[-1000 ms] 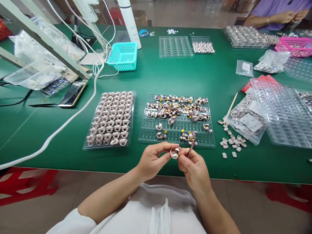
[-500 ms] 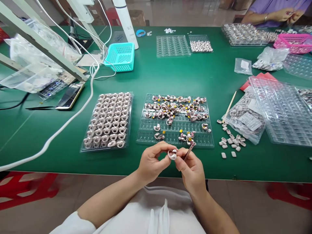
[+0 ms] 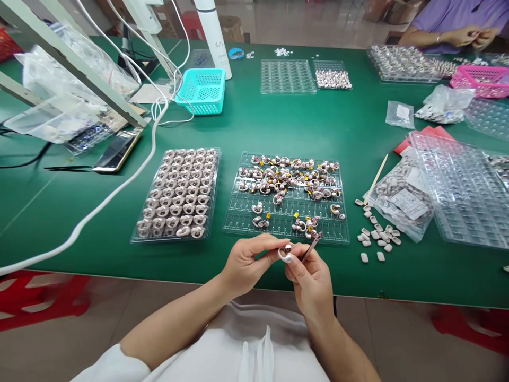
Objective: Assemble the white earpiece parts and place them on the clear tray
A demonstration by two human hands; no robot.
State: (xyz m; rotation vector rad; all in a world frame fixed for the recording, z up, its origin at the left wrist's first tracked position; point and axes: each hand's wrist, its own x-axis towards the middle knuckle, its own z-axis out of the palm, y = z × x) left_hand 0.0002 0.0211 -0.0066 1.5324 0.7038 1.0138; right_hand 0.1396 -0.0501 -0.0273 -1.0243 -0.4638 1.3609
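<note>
My left hand (image 3: 248, 262) pinches a small pale earbud-like shell (image 3: 285, 254) between thumb and fingers, over the near edge of the green table (image 3: 298, 122). Close against it, my right hand (image 3: 312, 278) grips thin tweezers (image 3: 311, 247) whose tip rests at the shell. Just beyond the hands lies a clear grid tray (image 3: 287, 220) with several loose shells and small yellow parts. To its left, a second tray (image 3: 178, 193) is filled with neat rows of pale shells.
Small white caps (image 3: 376, 236) lie scattered right of the middle tray, beside a bag of parts (image 3: 401, 199) and stacked clear trays (image 3: 463, 185). A teal basket (image 3: 202, 90), white cables (image 3: 119, 185) and a phone (image 3: 116, 153) sit left. Another person's hands (image 3: 471, 37) work at the far right.
Both hands stay together on the shell and tweezers, with only small finger shifts. The view has tilted slightly.
</note>
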